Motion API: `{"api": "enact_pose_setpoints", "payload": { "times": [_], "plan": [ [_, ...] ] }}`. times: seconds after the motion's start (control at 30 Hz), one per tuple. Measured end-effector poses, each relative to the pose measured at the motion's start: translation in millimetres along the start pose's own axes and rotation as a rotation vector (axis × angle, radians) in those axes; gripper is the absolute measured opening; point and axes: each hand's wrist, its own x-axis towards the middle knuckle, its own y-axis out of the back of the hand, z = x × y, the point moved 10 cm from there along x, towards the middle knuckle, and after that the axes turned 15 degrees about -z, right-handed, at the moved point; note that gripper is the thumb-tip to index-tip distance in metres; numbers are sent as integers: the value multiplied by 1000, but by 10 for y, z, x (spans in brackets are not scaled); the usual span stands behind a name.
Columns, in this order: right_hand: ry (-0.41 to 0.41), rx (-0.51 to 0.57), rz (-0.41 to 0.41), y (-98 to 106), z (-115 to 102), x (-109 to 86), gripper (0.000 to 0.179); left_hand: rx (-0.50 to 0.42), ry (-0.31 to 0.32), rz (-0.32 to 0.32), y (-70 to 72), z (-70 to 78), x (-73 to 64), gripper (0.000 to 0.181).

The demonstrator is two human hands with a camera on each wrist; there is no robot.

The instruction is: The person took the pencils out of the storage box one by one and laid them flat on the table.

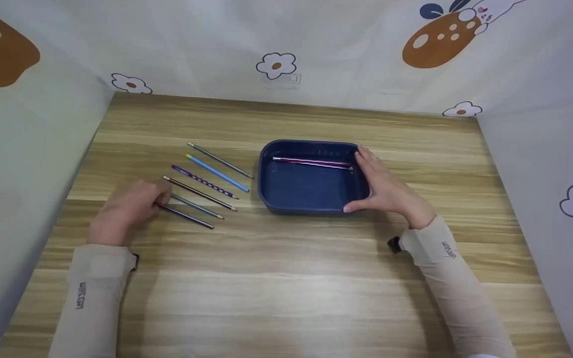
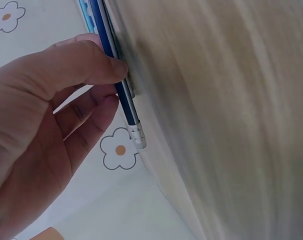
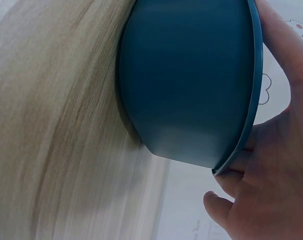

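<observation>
My left hand (image 1: 135, 206) pinches a dark blue pencil (image 1: 187, 216) near its eraser end, thumb and fingertips on the barrel. In the left wrist view the dark blue pencil (image 2: 127, 97) ends in a silver ferrule and pale eraser. Beyond it lie more pencils in a slanted row: a grey-green one (image 1: 199, 207), a black one (image 1: 202, 194), a purple dotted one (image 1: 204, 182), a light blue one (image 1: 219, 173) and a dark greyish one (image 1: 222, 161). My right hand (image 1: 391, 189) grips the right end of a navy plastic box (image 1: 311, 210), thumb on the near rim. Red pencils (image 1: 311, 162) lie inside it.
The wood-grain table (image 1: 286, 278) carries the box at its centre and the pencil row just left of it. White fabric walls (image 1: 207, 54) printed with flowers and orange shapes enclose the back and both sides.
</observation>
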Motion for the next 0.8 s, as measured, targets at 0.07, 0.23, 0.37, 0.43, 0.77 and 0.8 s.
{"api": "enact_pose_setpoints", "payload": {
  "times": [0.07,0.23,0.37,0.43,0.77,0.8],
  "plan": [
    [-11,8,0,-11,11,-11,129,1,3,-15,-20,4,19,27],
    [-21,16,3,-17,17,-24,128,15,23,-29,-33,4,39,26],
    [-13,25,-4,-23,8,-12,128,29,21,-16,-17,21,24,25],
    [-8,30,-8,-24,8,-7,128,26,6,-2,0,38,8,25],
    [0,30,-3,-4,10,5,128,-44,14,20,63,-16,-29,23],
    [0,30,-3,-3,9,3,128,-56,12,20,71,-17,-28,22]
  ]
}}
